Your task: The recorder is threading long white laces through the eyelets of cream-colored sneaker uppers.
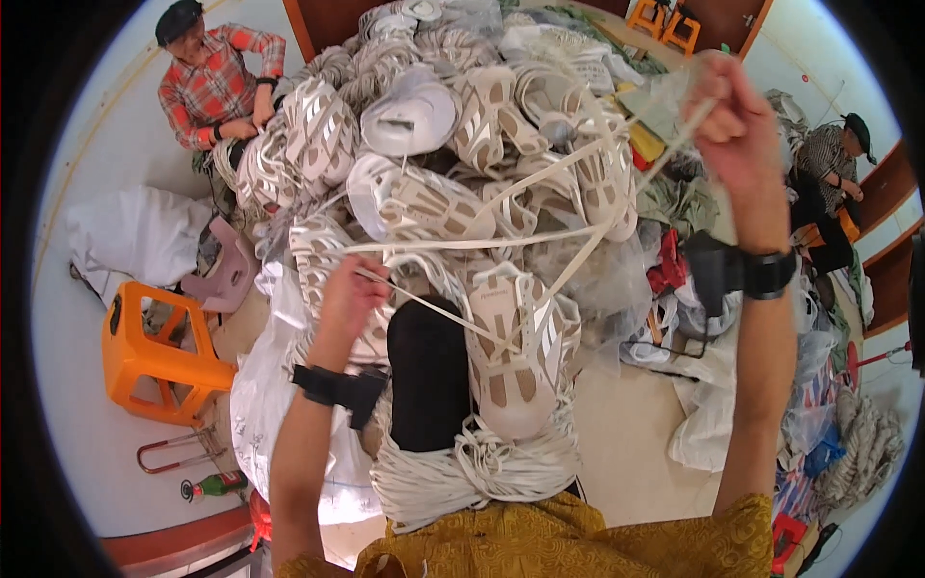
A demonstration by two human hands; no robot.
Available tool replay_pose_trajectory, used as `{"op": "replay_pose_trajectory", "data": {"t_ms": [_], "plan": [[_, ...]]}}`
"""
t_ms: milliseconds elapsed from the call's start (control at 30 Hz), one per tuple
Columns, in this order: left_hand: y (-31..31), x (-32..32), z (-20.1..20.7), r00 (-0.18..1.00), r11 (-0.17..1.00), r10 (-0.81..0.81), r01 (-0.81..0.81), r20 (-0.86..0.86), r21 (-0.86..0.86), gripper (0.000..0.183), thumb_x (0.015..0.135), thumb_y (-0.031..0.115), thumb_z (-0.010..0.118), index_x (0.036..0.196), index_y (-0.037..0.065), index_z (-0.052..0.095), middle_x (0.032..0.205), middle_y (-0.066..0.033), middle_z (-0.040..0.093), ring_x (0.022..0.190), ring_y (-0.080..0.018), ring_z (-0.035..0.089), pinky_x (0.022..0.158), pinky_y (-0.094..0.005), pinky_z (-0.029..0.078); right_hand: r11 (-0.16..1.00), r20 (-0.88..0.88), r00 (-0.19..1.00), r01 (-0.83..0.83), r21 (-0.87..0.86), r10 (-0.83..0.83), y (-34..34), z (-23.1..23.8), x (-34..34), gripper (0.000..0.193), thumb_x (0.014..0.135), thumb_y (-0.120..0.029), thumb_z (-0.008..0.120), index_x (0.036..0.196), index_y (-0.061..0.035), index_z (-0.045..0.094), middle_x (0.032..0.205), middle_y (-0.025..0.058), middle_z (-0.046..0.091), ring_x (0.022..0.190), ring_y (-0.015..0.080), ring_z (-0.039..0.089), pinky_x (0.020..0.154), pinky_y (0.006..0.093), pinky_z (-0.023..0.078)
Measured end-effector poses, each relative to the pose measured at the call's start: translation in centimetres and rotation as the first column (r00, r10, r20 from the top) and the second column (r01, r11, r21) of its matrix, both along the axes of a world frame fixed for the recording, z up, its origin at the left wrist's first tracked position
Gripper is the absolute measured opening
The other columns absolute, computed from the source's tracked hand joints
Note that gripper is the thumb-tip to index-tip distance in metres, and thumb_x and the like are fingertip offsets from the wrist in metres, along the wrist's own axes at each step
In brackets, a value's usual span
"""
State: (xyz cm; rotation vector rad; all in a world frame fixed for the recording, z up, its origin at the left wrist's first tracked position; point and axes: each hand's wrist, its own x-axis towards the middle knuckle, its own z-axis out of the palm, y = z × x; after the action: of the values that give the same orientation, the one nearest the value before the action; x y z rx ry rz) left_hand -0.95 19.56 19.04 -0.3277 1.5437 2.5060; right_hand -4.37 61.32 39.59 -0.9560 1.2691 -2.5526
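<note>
On my lap lies a beige and white shoe upper [509, 385] with a pale shoelace [462, 244] threaded partway through its eyelets. My left hand [353, 295] is closed with fingers pinched on one strand of the lace, left of the upper. High at the right, my right hand [729, 120] is closed on another part of the lace, pulled in long loops up from the upper; motion smears its fingers. A black sole-shaped pad [427, 376] lies beside the upper. Below both is a thick bundle of white laces [477, 472] across my lap.
A large heap of similar shoe uppers [414, 202] rises ahead. An orange stool [159, 352] and a green bottle [217, 485] stand at left. One person [222, 82] works at far left, another [833, 169] at far right. Plastic bags [708, 405] lie at right.
</note>
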Motion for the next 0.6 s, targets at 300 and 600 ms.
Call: {"op": "replay_pose_trajectory", "data": {"t_ms": [300,600], "plan": [[-26.1,1.9,-3.6,0.874,0.839,0.479,-0.429,0.080,-0.334,0.014,0.081,0.018,0.054,0.081,0.004,0.054,0.075,-0.0057,0.057,0.058,-0.0139,0.051,0.047,-0.0254,0.040,0.763,0.243,0.726,0.635,0.119,-0.643,28.5,-5.6,8.0,0.026,0.093,-0.009,0.038,0.115,0.0022,0.044,0.075,0.0016,0.046,0.043,0.0037,0.026,0.039,0.0183,0.022],[-44.0,0.5,3.9,0.827,0.776,0.461,-0.551,-0.320,-0.307,0.020,0.091,0.016,0.038,0.091,-0.001,0.049,0.084,-0.0093,0.056,0.071,-0.0155,0.054,0.061,-0.0261,0.046,0.261,0.334,0.170,0.933,0.249,-0.927,49.7,-4.1,31.1,0.028,0.095,-0.016,0.036,0.114,0.0006,0.046,0.071,0.0031,0.053,0.045,0.0058,0.023,0.044,0.0202,0.022]]}}
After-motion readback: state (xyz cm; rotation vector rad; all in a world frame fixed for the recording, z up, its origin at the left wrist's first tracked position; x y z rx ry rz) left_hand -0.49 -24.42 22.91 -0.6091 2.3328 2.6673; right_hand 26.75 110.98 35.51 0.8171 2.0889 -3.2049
